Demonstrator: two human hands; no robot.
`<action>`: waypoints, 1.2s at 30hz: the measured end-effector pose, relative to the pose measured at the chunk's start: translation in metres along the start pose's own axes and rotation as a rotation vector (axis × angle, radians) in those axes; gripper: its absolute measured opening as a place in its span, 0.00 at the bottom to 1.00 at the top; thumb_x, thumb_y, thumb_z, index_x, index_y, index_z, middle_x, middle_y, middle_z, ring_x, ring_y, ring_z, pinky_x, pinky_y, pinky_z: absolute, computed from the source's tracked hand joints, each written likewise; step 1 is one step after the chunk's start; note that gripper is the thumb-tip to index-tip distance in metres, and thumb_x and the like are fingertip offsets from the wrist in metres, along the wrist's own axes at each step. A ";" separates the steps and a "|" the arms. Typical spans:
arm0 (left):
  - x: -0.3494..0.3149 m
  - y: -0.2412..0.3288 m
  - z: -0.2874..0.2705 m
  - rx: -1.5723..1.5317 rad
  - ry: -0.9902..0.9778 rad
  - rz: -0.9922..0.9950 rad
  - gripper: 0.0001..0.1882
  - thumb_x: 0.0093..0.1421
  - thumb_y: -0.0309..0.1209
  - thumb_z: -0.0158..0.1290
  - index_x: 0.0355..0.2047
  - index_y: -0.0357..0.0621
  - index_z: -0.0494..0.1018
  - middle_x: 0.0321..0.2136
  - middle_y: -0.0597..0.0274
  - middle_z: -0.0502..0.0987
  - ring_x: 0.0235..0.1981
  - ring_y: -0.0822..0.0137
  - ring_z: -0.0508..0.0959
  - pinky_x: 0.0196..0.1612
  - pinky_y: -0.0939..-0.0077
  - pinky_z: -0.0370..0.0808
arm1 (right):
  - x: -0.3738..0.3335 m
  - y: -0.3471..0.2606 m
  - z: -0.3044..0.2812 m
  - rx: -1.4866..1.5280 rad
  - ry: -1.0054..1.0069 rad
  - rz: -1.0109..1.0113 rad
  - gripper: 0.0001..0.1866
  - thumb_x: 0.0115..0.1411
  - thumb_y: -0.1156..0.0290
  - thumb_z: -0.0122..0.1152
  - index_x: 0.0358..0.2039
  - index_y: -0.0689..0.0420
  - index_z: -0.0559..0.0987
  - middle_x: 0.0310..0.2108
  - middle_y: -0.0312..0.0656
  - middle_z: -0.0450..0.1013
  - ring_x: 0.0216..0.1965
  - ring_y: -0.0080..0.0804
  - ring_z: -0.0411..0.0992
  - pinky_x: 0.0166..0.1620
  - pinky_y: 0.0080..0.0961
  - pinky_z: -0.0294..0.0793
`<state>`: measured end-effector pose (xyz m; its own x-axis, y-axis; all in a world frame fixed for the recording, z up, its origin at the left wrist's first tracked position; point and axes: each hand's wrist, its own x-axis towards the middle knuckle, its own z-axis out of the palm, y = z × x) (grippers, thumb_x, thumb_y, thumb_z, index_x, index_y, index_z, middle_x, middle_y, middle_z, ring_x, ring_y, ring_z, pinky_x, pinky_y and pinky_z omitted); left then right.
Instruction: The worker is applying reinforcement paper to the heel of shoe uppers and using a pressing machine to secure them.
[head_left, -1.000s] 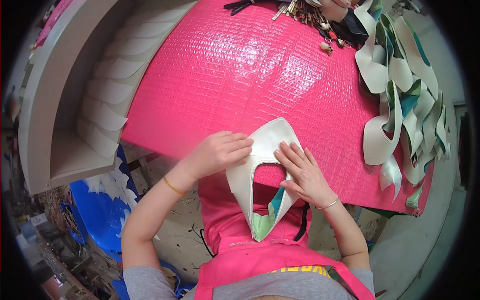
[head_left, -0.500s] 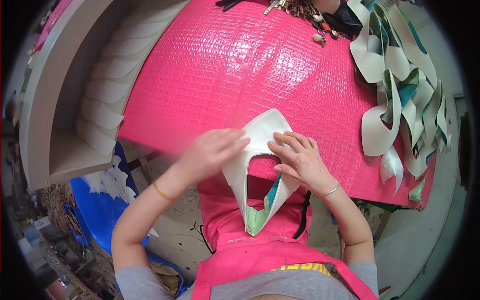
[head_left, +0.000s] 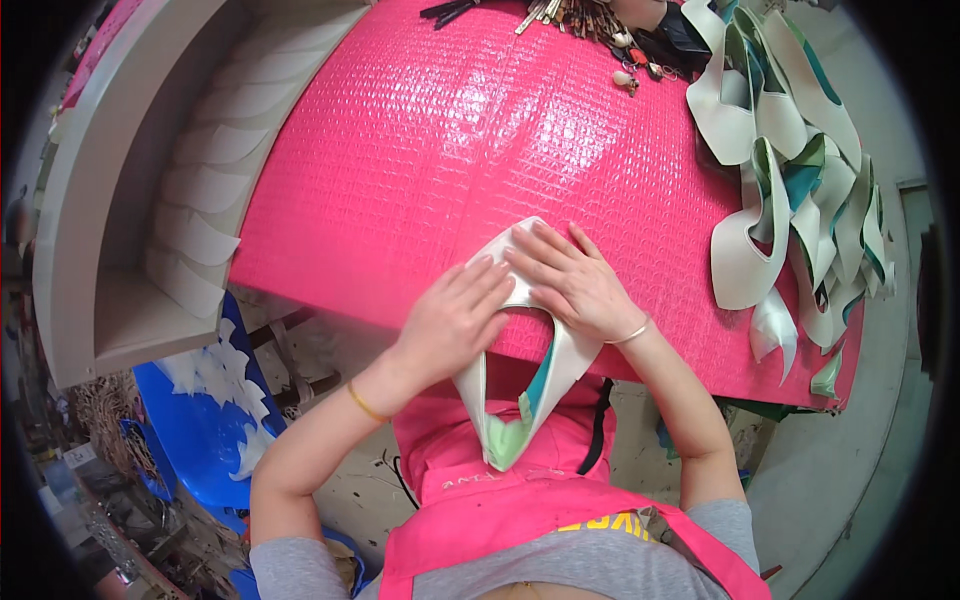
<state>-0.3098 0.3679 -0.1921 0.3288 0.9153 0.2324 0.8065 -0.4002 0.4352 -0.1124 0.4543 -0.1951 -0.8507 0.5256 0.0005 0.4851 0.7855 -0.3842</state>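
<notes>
A white shoe upper (head_left: 570, 362) with a pale green and teal lining lies over the near edge of the pink-covered table. Its wide front part rests on the tabletop, and the narrow end hangs toward my apron with the light green lining (head_left: 508, 437) showing. My left hand (head_left: 455, 315) lies across the upper's left side, fingers stretched out. Flat on the front part is my right hand (head_left: 580, 287), its fingers extended and the fingertips near the tip. Both hands press from above, close together, and cover much of the white surface.
Several white uppers (head_left: 738, 265) with green linings are heaped along the right side of the pink table (head_left: 400, 180). At left stands a grey tray-like rack (head_left: 75, 230) with overlapping white pieces (head_left: 205, 190). Below it, a blue chair (head_left: 205, 455) holds white scraps. Small tools (head_left: 560, 15) lie at the far edge.
My right hand has moved up and left onto the upper's front part and flattened there. My left hand has shifted slightly right and down, closer to the right hand. The view has shifted slightly.
</notes>
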 end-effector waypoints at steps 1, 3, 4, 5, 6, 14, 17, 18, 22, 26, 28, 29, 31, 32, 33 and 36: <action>-0.001 -0.004 0.001 -0.007 0.085 0.071 0.13 0.48 0.29 0.51 0.36 0.42 0.73 0.41 0.59 0.73 0.45 0.60 0.71 0.48 0.63 0.65 | -0.010 -0.001 -0.002 0.004 -0.003 -0.004 0.24 0.59 0.57 0.39 0.56 0.46 0.60 0.60 0.34 0.50 0.61 0.32 0.46 0.61 0.42 0.36; -0.006 -0.011 -0.007 -0.023 0.021 0.073 0.16 0.48 0.30 0.52 0.39 0.43 0.71 0.45 0.60 0.70 0.48 0.61 0.69 0.47 0.61 0.64 | -0.044 -0.009 -0.010 0.008 -0.114 -0.018 0.23 0.57 0.63 0.45 0.53 0.51 0.62 0.57 0.38 0.55 0.58 0.37 0.52 0.59 0.40 0.47; 0.000 -0.010 -0.010 -0.044 -0.051 0.044 0.16 0.50 0.31 0.51 0.40 0.44 0.71 0.44 0.57 0.70 0.47 0.60 0.69 0.46 0.61 0.64 | -0.063 -0.001 -0.013 -0.004 -0.113 -0.022 0.23 0.57 0.63 0.45 0.53 0.51 0.62 0.57 0.38 0.55 0.58 0.37 0.52 0.59 0.40 0.47; 0.006 -0.009 -0.011 -0.065 -0.122 0.014 0.16 0.51 0.32 0.50 0.42 0.44 0.70 0.44 0.55 0.70 0.47 0.59 0.69 0.46 0.60 0.65 | -0.083 0.012 -0.011 0.217 -0.074 0.033 0.22 0.56 0.67 0.47 0.52 0.54 0.64 0.54 0.40 0.59 0.55 0.36 0.57 0.56 0.36 0.53; 0.014 -0.003 -0.011 -0.066 -0.110 0.019 0.16 0.51 0.32 0.50 0.42 0.44 0.70 0.44 0.55 0.70 0.47 0.59 0.69 0.46 0.60 0.65 | -0.093 0.021 -0.012 0.439 -0.036 0.091 0.21 0.55 0.71 0.49 0.51 0.57 0.65 0.51 0.42 0.64 0.52 0.35 0.62 0.53 0.32 0.60; 0.041 0.019 -0.027 0.244 0.400 0.163 0.17 0.43 0.28 0.47 0.36 0.36 0.71 0.34 0.54 0.72 0.37 0.58 0.73 0.36 0.69 0.70 | -0.010 -0.001 -0.027 1.271 0.246 0.576 0.25 0.56 0.70 0.52 0.53 0.64 0.60 0.46 0.42 0.65 0.47 0.27 0.63 0.50 0.21 0.61; 0.078 0.005 -0.045 0.211 0.511 0.143 0.13 0.45 0.27 0.48 0.32 0.37 0.72 0.33 0.55 0.72 0.37 0.57 0.73 0.37 0.68 0.70 | 0.030 0.033 -0.044 1.632 0.388 0.339 0.17 0.56 0.71 0.51 0.45 0.67 0.67 0.40 0.43 0.70 0.40 0.26 0.69 0.43 0.20 0.69; 0.089 -0.009 -0.047 0.235 0.522 0.135 0.13 0.45 0.27 0.48 0.32 0.37 0.72 0.33 0.55 0.72 0.37 0.57 0.73 0.37 0.68 0.70 | 0.049 0.045 -0.052 1.601 0.429 0.352 0.13 0.57 0.72 0.50 0.41 0.66 0.69 0.34 0.41 0.72 0.35 0.23 0.71 0.39 0.19 0.71; 0.127 -0.099 -0.053 0.014 0.662 -0.100 0.09 0.48 0.24 0.50 0.31 0.40 0.74 0.30 0.53 0.74 0.36 0.56 0.74 0.38 0.67 0.71 | 0.096 0.128 -0.044 1.422 0.455 0.510 0.14 0.56 0.71 0.52 0.41 0.65 0.70 0.33 0.38 0.71 0.32 0.20 0.69 0.36 0.17 0.69; 0.141 -0.218 -0.094 0.297 0.641 -0.512 0.08 0.51 0.27 0.48 0.32 0.43 0.74 0.32 0.56 0.75 0.32 0.56 0.75 0.33 0.64 0.72 | 0.102 0.132 -0.043 0.401 0.698 0.279 0.14 0.54 0.74 0.53 0.42 0.64 0.70 0.34 0.38 0.68 0.31 0.21 0.67 0.36 0.17 0.66; 0.155 -0.275 -0.104 0.503 0.498 -0.561 0.10 0.51 0.29 0.48 0.34 0.45 0.73 0.33 0.57 0.75 0.32 0.55 0.75 0.34 0.63 0.72 | 0.089 0.132 -0.047 0.711 0.631 0.380 0.13 0.54 0.76 0.52 0.41 0.64 0.70 0.34 0.39 0.68 0.31 0.23 0.67 0.36 0.17 0.66; 0.161 -0.289 -0.108 0.503 0.494 -0.558 0.10 0.51 0.29 0.48 0.34 0.45 0.73 0.33 0.57 0.75 0.32 0.55 0.75 0.34 0.63 0.72 | 0.085 0.130 -0.048 0.653 0.577 0.374 0.12 0.53 0.78 0.51 0.40 0.64 0.71 0.32 0.40 0.67 0.31 0.24 0.67 0.35 0.18 0.66; 0.172 -0.312 -0.108 0.595 0.274 -0.430 0.11 0.52 0.30 0.48 0.37 0.46 0.72 0.32 0.59 0.75 0.32 0.54 0.75 0.33 0.63 0.73 | 0.080 0.128 -0.057 0.593 0.522 0.383 0.11 0.52 0.80 0.50 0.38 0.64 0.71 0.30 0.41 0.67 0.30 0.26 0.67 0.35 0.18 0.66; 0.174 -0.323 -0.111 0.648 0.255 -0.386 0.12 0.52 0.30 0.47 0.38 0.46 0.71 0.32 0.60 0.75 0.31 0.53 0.75 0.33 0.62 0.73 | 0.080 0.126 -0.062 0.543 0.480 0.367 0.10 0.52 0.81 0.50 0.37 0.64 0.72 0.29 0.42 0.68 0.30 0.27 0.68 0.35 0.19 0.66; 0.177 -0.326 -0.113 0.644 0.243 -0.383 0.12 0.52 0.30 0.47 0.38 0.46 0.71 0.32 0.60 0.75 0.31 0.53 0.75 0.33 0.62 0.73 | 0.081 0.121 -0.066 0.491 0.438 0.357 0.09 0.51 0.82 0.49 0.35 0.65 0.72 0.28 0.43 0.68 0.30 0.28 0.68 0.34 0.19 0.66; 0.188 -0.325 -0.115 0.695 0.127 -0.355 0.11 0.52 0.29 0.47 0.37 0.45 0.71 0.30 0.59 0.75 0.30 0.54 0.75 0.33 0.63 0.73 | 0.085 0.117 -0.073 0.419 0.424 0.346 0.08 0.50 0.83 0.50 0.32 0.65 0.73 0.27 0.43 0.68 0.29 0.31 0.68 0.34 0.21 0.66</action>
<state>-0.5663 0.6654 -0.1897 -0.0304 0.9543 0.2972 0.9886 0.0726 -0.1318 -0.1129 0.6143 -0.1720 -0.4669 0.8728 0.1422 0.5228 0.4021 -0.7517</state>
